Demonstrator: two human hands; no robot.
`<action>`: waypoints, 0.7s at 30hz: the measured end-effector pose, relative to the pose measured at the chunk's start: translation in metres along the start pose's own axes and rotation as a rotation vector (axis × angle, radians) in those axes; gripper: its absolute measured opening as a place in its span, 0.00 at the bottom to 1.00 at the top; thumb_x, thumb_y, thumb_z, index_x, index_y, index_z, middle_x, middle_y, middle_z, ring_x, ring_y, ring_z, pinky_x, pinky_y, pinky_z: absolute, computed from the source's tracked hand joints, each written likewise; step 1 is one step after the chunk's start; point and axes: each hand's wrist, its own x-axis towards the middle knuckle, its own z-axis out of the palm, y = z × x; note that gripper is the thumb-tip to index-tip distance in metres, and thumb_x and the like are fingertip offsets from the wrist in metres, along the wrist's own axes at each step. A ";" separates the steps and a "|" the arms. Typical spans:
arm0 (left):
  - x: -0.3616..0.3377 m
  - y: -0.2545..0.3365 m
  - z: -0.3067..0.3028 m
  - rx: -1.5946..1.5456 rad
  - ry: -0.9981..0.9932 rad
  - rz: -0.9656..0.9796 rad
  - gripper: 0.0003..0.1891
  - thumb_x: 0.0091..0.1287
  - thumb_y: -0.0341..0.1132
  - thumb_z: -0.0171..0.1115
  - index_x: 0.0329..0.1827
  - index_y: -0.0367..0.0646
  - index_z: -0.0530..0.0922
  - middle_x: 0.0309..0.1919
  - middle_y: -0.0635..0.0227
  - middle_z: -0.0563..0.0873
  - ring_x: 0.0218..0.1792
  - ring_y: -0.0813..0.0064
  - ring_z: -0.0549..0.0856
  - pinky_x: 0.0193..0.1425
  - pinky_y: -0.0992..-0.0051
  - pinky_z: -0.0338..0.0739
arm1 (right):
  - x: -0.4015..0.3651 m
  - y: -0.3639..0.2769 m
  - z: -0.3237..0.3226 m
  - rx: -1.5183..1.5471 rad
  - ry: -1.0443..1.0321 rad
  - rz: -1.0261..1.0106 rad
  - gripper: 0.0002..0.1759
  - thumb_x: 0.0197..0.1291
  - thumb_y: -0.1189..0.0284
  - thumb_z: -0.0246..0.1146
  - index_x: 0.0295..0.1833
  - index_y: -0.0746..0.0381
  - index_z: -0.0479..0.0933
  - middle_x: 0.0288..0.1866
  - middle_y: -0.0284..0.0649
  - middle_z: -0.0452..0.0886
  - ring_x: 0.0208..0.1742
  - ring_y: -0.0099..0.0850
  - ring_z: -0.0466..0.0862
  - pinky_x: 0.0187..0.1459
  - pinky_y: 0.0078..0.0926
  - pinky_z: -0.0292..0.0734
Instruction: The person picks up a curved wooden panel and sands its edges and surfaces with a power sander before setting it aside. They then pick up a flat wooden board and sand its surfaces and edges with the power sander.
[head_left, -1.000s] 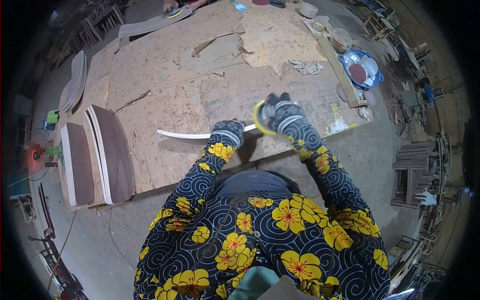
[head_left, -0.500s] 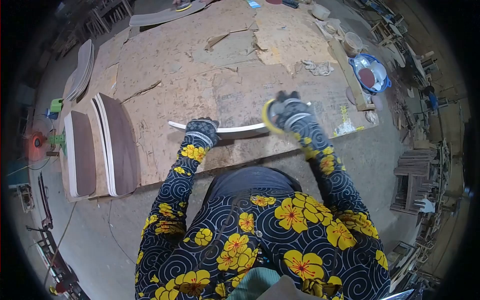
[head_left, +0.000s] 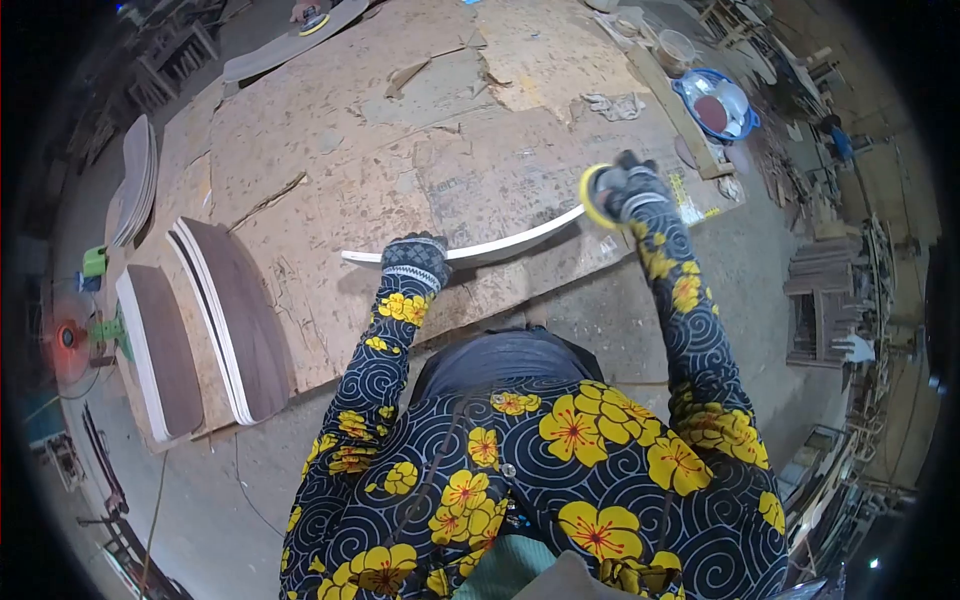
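A thin curved board (head_left: 520, 242) stands on edge near the front of the worn wooden table (head_left: 350, 190), its pale edge facing up. My left hand (head_left: 416, 258), in a grey patterned glove, is closed around the board left of its middle. At the board's right end, my right hand (head_left: 632, 188), gloved alike and slightly blurred, grips a round yellow-rimmed sanding disc (head_left: 597, 196). The disc's rim meets the board's end; its face is turned away from view.
Stacks of curved boards (head_left: 225, 310) lie at the left, beside a fan (head_left: 70, 337). A blue basket (head_left: 716, 104) sits at the back right near a wooden bar (head_left: 680, 115). Another person's hand (head_left: 306, 12) is at the far edge with a second disc.
My right hand and the disc have moved right and slightly up, to the board's right end. The board's right end is raised and more of its edge shows. The whole view has shifted.
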 end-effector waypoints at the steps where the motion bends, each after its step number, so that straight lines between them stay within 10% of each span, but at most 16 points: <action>1: -0.001 0.000 -0.001 0.000 0.013 0.010 0.16 0.56 0.48 0.68 0.43 0.49 0.84 0.41 0.62 0.87 0.46 0.60 0.86 0.50 0.61 0.80 | 0.002 0.007 -0.005 0.024 0.062 0.060 0.34 0.52 0.58 0.69 0.63 0.59 0.69 0.62 0.60 0.72 0.55 0.55 0.82 0.55 0.46 0.81; 7: 0.005 -0.003 -0.007 -0.001 -0.004 0.030 0.17 0.57 0.46 0.66 0.46 0.49 0.84 0.41 0.61 0.87 0.47 0.61 0.86 0.49 0.61 0.80 | -0.025 -0.025 0.042 -0.174 0.090 -0.301 0.33 0.58 0.50 0.62 0.64 0.58 0.70 0.58 0.52 0.79 0.62 0.45 0.77 0.57 0.41 0.78; 11: 0.000 0.000 -0.009 0.008 0.028 0.038 0.16 0.57 0.47 0.67 0.44 0.49 0.84 0.40 0.61 0.87 0.45 0.60 0.86 0.50 0.62 0.80 | -0.076 -0.088 0.073 -0.169 0.022 -0.596 0.22 0.58 0.67 0.63 0.59 0.54 0.77 0.58 0.54 0.78 0.52 0.50 0.84 0.49 0.44 0.82; 18: 0.004 0.001 -0.001 0.067 0.040 -0.004 0.19 0.55 0.52 0.71 0.43 0.50 0.85 0.37 0.60 0.88 0.43 0.58 0.87 0.49 0.60 0.81 | 0.044 -0.006 0.130 0.069 0.225 -0.316 0.29 0.54 0.57 0.66 0.61 0.53 0.72 0.58 0.55 0.76 0.53 0.52 0.83 0.51 0.48 0.82; 21: 0.003 0.008 -0.009 0.111 -0.008 -0.032 0.22 0.55 0.54 0.70 0.47 0.49 0.85 0.42 0.58 0.87 0.47 0.58 0.86 0.52 0.60 0.80 | -0.002 0.052 0.038 0.471 0.149 0.053 0.35 0.47 0.53 0.72 0.61 0.51 0.72 0.57 0.54 0.75 0.56 0.51 0.81 0.56 0.46 0.79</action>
